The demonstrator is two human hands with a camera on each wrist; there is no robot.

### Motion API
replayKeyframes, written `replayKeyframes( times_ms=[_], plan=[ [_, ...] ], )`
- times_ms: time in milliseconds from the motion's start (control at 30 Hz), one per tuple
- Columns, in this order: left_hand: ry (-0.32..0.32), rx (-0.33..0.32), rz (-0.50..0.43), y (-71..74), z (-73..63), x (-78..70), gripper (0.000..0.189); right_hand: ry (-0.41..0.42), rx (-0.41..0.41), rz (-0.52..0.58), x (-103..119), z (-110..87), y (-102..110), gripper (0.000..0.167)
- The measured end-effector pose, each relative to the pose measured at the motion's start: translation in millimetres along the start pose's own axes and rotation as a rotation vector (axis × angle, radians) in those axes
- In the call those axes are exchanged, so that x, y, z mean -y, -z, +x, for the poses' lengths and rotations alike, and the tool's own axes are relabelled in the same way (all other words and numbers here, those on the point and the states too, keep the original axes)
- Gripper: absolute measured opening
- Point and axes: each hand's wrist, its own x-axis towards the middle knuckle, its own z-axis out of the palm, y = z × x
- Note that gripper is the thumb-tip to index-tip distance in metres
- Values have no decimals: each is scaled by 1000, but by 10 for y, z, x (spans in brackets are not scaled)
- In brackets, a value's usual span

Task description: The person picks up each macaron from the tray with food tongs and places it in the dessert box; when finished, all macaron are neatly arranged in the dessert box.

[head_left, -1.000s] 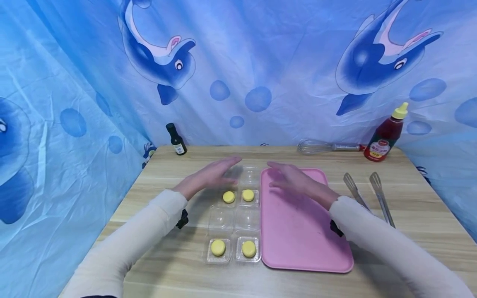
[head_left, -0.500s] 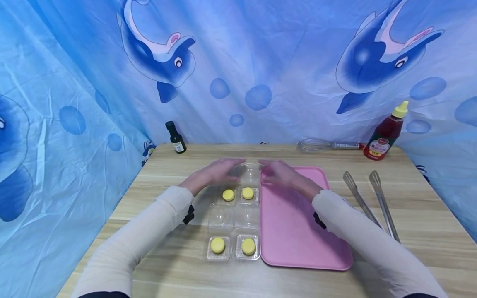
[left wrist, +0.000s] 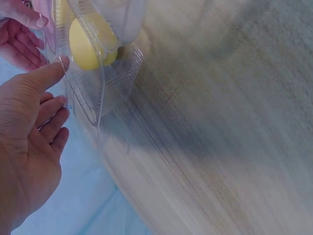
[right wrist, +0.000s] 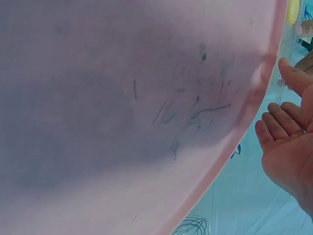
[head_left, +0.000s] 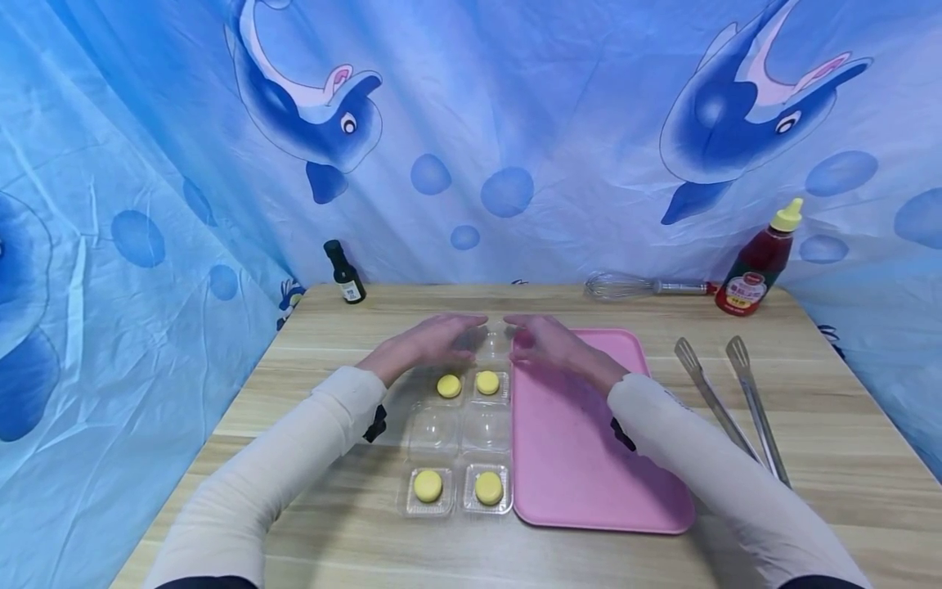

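Left hand (head_left: 428,342): hovering wide, thumb seemingly touching the clear lid (left wrist: 87,100);
Right hand (head_left: 555,348): hovering wide, empty;
Far boxes (head_left: 502,396): lying beside pink tray (head_left: 596,466);
Yellow rounds (head_left: 487,382): sitting inside; perhaps spilling if thumbs are pushing unevenly

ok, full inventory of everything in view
table: one, light wood, below
tray: one, pink, centre-right
boxes: four, clear, left of tray
yellow rounds: four, yellow, one per box
tongs: one pair, silver, right of tray
whisk: one, silver and red, table's back edge
sauce bottle: one, red, yellow cap, back right
small bottle: one, dark, back left
backdrop: one, blue with dolphins, behind
wrist devices: two, black, under wrists
sleeves: two, white, both arms
left hand: one, bare, by far-left box
right hand: one, bare, over tray's far left
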Motion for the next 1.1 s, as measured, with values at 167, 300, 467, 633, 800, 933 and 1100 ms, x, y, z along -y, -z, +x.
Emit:
replayKeyframes(
  times_ms=[167, 300, 467, 633, 800, 933, 1100],
  plan=[
    [5, 12, -4, 17, -3, -20, 86, -18, 5, 14, -9, 14, -10, 77],
    [1, 12, 0, 13, 9, -16, 88, -33, 8, 34, -14, 20, -24, 76],
    [1, 14, 2, 0, 26, 0, 90, -36, 0, 13, -23, 16, -33, 76],
    [14, 1, -3, -11, 28, 0, 88, -37, -8, -6, -28, 15, -37, 77],
    [13, -32, -2, -29, 37, -9, 85, -30, -25, -29, -46, 21, -53, 76],
    [-11, -57, 27, -21, 54, -11, 86, -43, -40, 3, -45, 16, -55, 76],
    [-83, -111, 102, 65, 73, -3, 84, -35, -87, 68, -9, -5, -20, 76]
  ],
)
